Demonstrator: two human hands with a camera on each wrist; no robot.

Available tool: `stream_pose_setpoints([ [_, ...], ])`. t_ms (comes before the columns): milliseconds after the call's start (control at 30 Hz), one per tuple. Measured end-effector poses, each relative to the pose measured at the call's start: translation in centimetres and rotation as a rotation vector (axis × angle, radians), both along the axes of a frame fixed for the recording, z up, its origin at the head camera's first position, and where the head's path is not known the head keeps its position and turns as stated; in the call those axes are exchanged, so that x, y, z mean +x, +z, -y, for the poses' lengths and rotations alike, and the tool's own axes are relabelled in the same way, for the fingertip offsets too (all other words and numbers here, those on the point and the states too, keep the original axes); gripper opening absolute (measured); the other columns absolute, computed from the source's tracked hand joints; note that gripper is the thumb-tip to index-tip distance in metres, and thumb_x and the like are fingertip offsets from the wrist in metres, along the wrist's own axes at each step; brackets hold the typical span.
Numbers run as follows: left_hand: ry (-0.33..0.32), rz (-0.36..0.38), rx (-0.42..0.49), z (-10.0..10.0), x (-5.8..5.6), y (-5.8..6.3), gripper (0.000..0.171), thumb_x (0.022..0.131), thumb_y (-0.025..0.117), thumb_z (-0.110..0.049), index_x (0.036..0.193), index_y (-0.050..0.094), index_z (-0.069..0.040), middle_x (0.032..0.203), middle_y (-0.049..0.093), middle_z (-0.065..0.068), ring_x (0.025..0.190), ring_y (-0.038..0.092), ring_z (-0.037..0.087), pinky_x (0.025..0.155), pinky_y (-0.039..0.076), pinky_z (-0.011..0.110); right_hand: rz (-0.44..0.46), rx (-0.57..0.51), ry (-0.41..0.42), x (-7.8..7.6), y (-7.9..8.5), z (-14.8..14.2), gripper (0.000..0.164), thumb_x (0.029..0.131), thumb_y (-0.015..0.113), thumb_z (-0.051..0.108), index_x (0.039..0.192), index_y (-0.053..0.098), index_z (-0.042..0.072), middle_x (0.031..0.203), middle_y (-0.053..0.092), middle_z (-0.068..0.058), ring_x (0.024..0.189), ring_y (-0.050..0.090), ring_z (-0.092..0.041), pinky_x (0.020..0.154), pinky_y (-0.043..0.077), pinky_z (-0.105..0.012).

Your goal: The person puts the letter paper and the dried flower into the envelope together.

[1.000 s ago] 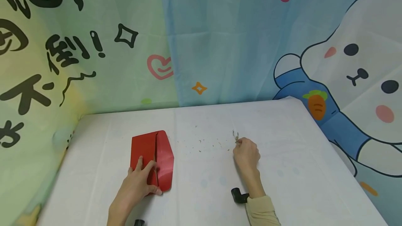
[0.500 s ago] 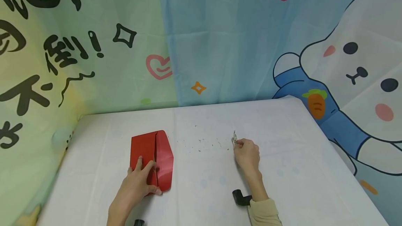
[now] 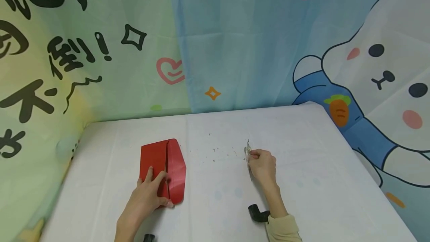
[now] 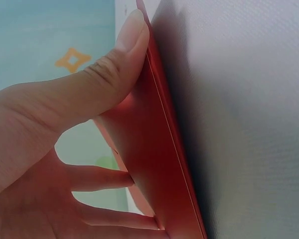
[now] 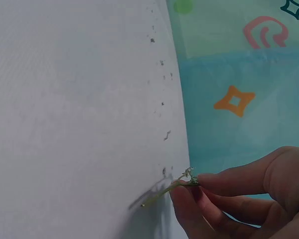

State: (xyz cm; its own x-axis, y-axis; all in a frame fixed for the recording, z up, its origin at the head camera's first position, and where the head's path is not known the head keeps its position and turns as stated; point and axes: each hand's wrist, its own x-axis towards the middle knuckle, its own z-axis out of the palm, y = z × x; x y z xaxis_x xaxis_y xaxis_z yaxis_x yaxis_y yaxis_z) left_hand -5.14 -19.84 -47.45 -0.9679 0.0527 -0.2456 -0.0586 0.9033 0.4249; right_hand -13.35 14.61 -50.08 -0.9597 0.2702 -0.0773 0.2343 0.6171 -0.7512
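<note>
A red paper envelope [image 3: 152, 157] lies on the white-covered table with its flap [image 3: 177, 173] folded out to the right. My left hand [image 3: 141, 197] rests on its lower part, fingers spread and fairly straight over the paper. In the left wrist view the thumb [image 4: 124, 55] lies along the envelope's edge. My right hand [image 3: 263, 165], right of centre, pinches a thin dried plant sprig [image 5: 162, 193] between thumb and fingertips. The sprig is pale green-brown with small tufts near the fingertips, and its thin stem points down toward the tabletop.
Small dark plant crumbs [image 3: 214, 155] are scattered on the white cloth [image 3: 215, 212] between the envelope and my right hand. A black wrist-worn device [image 3: 258, 214] sits at my right wrist. A printed curtain [image 3: 235, 47] stands behind the table's far edge.
The right hand has shifted slightly left and turned the sprig, so that its stem now shows along the hand's left side. The left hand stays on the envelope.
</note>
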Motion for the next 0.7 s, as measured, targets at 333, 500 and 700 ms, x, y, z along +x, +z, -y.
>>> stream_pose_setpoints([
  [333,-0.005,-0.012,0.012,0.1,0.1,0.0,0.073,0.066,0.096,-0.037,0.126,0.059,-0.022,0.154,0.038,0.035,0.121,0.045,0.067,0.079,0.056,0.063,0.043,-0.171,0.03,0.2,0.9,1.2,0.02,0.094,0.066,0.001,0.11,0.073,-0.007,0.086,0.073,-0.018,0.055,0.067,-0.013,0.052,0.052,-0.021],
  [500,-0.004,-0.012,0.017,0.1,0.1,0.1,0.075,0.066,0.096,-0.037,0.129,0.059,-0.02,0.155,0.037,0.035,0.121,0.045,0.066,0.078,0.056,0.062,0.04,-0.211,0.04,0.4,0.8,1.8,0.019,0.093,0.066,0.001,0.11,0.073,-0.007,0.083,0.073,-0.016,0.054,0.068,-0.016,0.052,0.054,-0.022],
  [700,-0.003,-0.021,0.015,0.1,0.1,0.0,0.075,0.066,0.096,-0.038,0.129,0.059,-0.019,0.154,0.037,0.035,0.12,0.046,0.065,0.076,0.057,0.06,0.036,-0.277,0.069,0.6,0.8,2.7,0.018,0.093,0.067,-0.001,0.109,0.073,-0.006,0.082,0.073,-0.016,0.055,0.069,-0.015,0.053,0.058,-0.026],
])
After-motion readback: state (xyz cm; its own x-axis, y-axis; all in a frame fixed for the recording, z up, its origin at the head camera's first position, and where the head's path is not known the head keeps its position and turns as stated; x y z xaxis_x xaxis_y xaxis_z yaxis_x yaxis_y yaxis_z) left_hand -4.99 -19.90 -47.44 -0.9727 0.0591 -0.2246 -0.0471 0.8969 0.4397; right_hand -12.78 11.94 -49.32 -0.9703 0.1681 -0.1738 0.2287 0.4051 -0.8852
